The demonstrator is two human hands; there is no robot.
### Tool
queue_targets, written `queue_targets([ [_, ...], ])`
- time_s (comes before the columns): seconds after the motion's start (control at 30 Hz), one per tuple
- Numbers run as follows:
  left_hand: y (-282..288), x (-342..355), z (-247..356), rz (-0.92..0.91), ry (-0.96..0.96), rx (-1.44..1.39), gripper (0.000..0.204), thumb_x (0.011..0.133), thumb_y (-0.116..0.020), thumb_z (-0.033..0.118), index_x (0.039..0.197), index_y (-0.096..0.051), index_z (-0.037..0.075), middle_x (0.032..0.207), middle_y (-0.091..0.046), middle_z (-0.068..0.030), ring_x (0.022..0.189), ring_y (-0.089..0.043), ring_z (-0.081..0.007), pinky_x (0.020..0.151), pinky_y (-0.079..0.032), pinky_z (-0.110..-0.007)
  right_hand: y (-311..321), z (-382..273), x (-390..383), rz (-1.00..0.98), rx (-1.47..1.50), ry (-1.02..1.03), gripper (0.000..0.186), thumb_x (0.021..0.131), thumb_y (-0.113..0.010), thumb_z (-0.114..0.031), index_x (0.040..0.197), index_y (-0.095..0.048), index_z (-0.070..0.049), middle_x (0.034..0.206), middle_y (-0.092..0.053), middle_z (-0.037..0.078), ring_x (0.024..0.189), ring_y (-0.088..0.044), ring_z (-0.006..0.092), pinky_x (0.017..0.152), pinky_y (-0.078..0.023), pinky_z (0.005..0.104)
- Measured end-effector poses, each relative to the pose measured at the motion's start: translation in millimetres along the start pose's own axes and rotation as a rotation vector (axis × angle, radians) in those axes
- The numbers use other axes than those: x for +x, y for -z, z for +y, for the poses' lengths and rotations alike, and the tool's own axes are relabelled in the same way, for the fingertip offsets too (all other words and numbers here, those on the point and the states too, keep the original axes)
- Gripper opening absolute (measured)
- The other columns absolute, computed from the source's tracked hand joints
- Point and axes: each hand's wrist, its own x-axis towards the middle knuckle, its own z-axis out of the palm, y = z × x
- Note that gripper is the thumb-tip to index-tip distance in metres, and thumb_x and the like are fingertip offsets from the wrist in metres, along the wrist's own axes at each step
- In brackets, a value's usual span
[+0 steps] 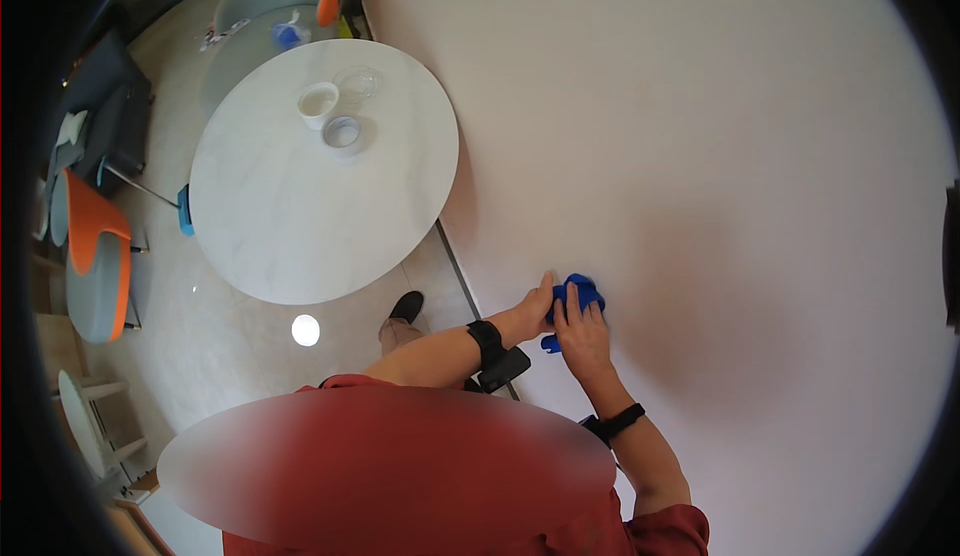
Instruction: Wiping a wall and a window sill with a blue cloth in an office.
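Observation:
Against the pale wall at right of centre is a deep-blue object, its exact kind unclear, with a smaller blue piece below it. My left hand grips it from the left side, some of its fingers hidden behind it and my right hand. My right hand lies over its front, fingers pointing up and pressed onto it. Dark straps with devices are on both wrists.
A round white table at upper left bears cups and a clear container. Grey-and-orange chairs, a dark sofa and a white stool stand around the left side. The wall fills the right.

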Motion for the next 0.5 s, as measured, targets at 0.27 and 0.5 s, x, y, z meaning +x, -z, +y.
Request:
queue_targets([
  [0.27, 7, -3, 19, 0.121, 0.045, 0.018, 0.081, 0.090, -0.021, 0.069, 0.134, -0.044, 0.004, 0.132, -0.049, -0.0184, 0.122, -0.048, -0.0321, 0.100, -0.038, -0.051, 22, -13, 25, -0.071, -0.125, 0.013, 0.043, 0.080, -0.055, -0.015, 0.118, -0.054, 0.006, 0.139, -0.036, 0.035, 0.095, -0.061, 0.0316, 0.092, -0.043, 0.0405],
  [0.5, -19, -49, 46, 0.156, 0.040, 0.122, 0.075, 0.091, -0.033, 0.065, 0.132, -0.045, 0.004, 0.133, -0.048, -0.0161, 0.123, -0.046, -0.0306, 0.103, -0.034, -0.050, 63, -10, 62, -0.064, -0.214, 0.007, 0.045, 0.077, -0.057, -0.018, 0.117, -0.055, 0.004, 0.122, -0.054, 0.024, 0.110, -0.052, 0.0299, 0.104, -0.030, 0.0406],
])
